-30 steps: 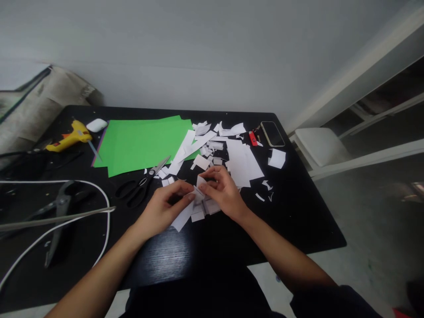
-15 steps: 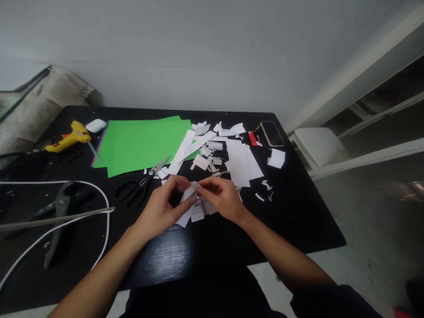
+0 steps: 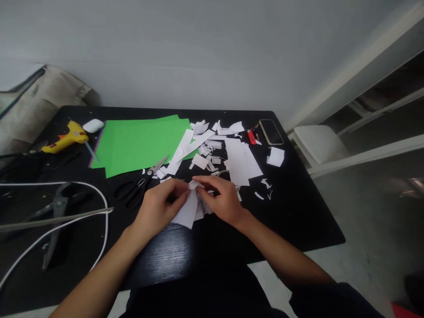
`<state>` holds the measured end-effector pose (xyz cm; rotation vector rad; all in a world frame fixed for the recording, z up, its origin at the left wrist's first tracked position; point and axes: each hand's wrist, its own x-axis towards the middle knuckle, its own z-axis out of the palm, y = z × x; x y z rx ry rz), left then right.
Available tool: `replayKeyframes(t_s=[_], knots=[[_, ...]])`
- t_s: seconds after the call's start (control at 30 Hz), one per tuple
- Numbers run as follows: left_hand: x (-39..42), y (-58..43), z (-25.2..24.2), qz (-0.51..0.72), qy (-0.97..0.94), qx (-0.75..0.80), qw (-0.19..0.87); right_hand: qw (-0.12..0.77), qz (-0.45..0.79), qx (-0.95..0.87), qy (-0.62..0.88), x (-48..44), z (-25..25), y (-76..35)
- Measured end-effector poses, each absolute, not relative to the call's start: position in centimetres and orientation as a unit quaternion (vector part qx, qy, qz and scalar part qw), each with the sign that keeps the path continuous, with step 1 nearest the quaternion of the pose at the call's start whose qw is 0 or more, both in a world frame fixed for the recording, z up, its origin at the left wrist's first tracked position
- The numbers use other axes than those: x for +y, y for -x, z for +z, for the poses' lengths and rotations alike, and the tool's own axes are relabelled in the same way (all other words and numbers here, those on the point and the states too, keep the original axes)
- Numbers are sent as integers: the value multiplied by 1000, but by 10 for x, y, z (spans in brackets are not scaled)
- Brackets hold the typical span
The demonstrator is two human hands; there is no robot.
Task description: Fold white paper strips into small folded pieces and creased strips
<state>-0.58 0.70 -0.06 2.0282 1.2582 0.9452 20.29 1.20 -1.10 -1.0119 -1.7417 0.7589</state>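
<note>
Between my two hands, near the front of the black table, is a piece of white paper [image 3: 186, 213]. My left hand [image 3: 163, 202] pinches its left side between thumb and fingertips. On the other side my right hand [image 3: 222, 198] has thumb and fingers closed at the paper's upper edge, where a small part looks folded over. More white paper pieces [image 3: 199, 213] lie under and behind the hands, partly hidden. Black-handled scissors [image 3: 141, 183] rest to the left of my left hand, blades pointing away to the right.
Green sheets [image 3: 142, 143] and a yellow glue gun [image 3: 70, 138] lie on the left of the black table [image 3: 298, 212]. White scraps [image 3: 212, 150] and larger white sheets [image 3: 241, 161] cover the middle. A phone [image 3: 271, 132], red object [image 3: 251, 137], large shears [image 3: 57, 227] and white cable [image 3: 106, 225] are there.
The white paper has turned and now shows a broader face toward me, with its top folded between the fingertips. Both hands have stayed in nearly the same place.
</note>
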Motion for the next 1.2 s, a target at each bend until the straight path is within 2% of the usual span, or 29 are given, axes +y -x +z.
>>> replayKeyframes(t_s=[0.23, 0.5, 0.93, 1.2], knots=[[8, 5, 4, 369, -715, 472, 360, 469, 258, -764, 362, 12, -10, -203], [8, 8, 6, 356, -729, 456, 366, 483, 244, -760, 359, 13, -12, -204], [10, 5, 8, 311, -735, 473, 373, 440, 295, -746, 404, 9, -12, -204], [12, 12, 15, 246, -762, 462, 381, 413, 328, -770, 359, 14, -13, -208]])
